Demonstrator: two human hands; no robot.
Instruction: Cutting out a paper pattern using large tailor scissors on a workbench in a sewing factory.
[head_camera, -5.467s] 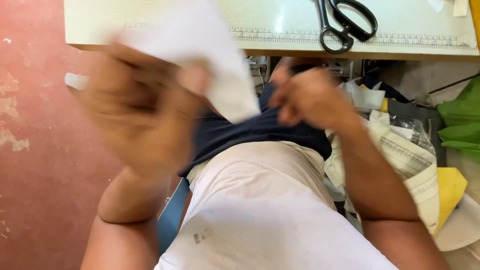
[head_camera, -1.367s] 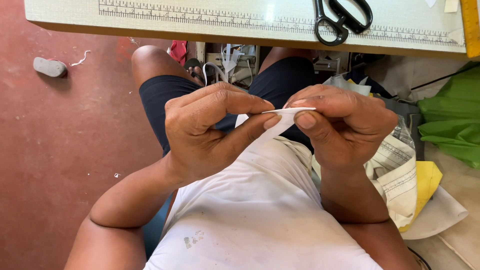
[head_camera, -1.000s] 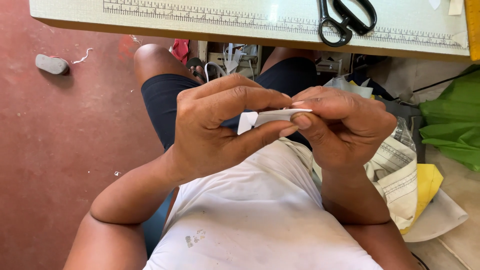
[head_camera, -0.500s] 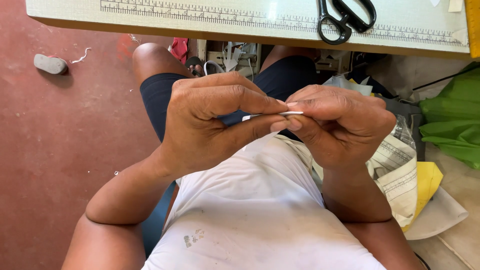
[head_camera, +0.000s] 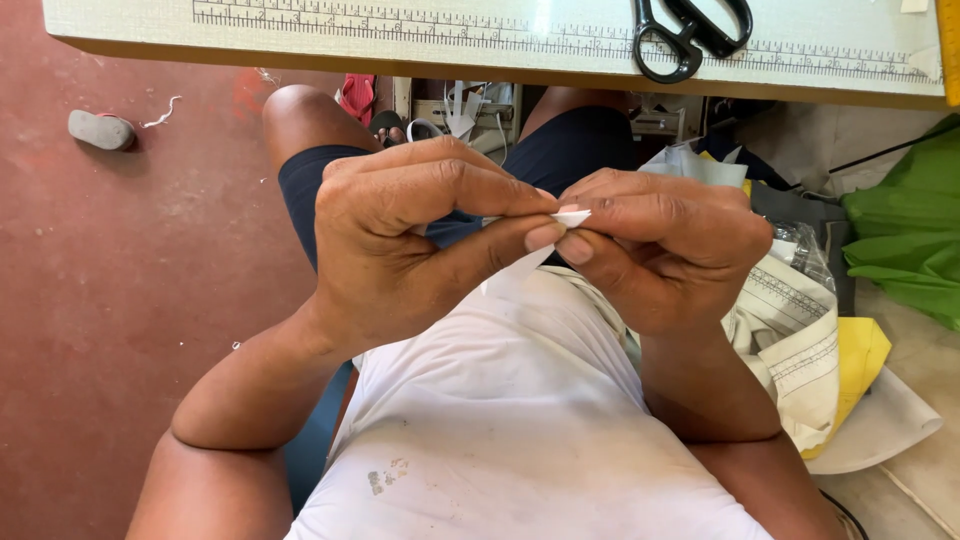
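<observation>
Both of my hands meet over my lap and pinch a small folded white piece of paper or fabric. My left hand grips it between thumb and forefinger from the left. My right hand holds the same piece from the right, fingers curled around it. Only a small white tip shows between the fingertips, and a pale flap hangs below them; the rest is hidden by my fingers. I sit in a white shirt and dark shorts.
A pale table edge with a printed ruler strip runs along the top, and black scissors lie on it. Green fabric, a yellow sheet and printed white cloth pile at the right. A grey sandal lies on the red floor.
Seconds ago my left hand waved a large white sheet. Over the last second the white piece has been folded smaller between my fingertips, and my hands have closed tighter together.
</observation>
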